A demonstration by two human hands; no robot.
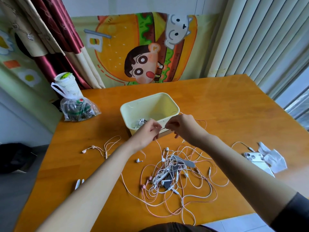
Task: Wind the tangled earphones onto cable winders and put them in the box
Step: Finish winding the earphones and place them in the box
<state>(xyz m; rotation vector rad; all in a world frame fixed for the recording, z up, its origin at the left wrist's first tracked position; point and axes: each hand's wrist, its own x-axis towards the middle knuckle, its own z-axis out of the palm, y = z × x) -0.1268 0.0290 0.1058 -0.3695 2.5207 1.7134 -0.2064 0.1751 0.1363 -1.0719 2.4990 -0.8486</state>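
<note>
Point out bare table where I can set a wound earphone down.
Bare: the far right corner of the table, beyond the box and phone; also between the plastic bag and loose pink earphones. Crowded: the tangled pile nearest you.

Orange wood-grain bench point(225, 114), pale yellow box point(167, 104), pink-and-white earphones point(175, 178).
Pile mixes pink and white cables, grey winders point(185, 161) among them; loose set point(103, 147) all pink; curtain point(55, 30) maroon and cream panels; wall cloth point(147, 47) printed with orange, green, brown cartoon burger; phone point(252, 156) white.
</note>
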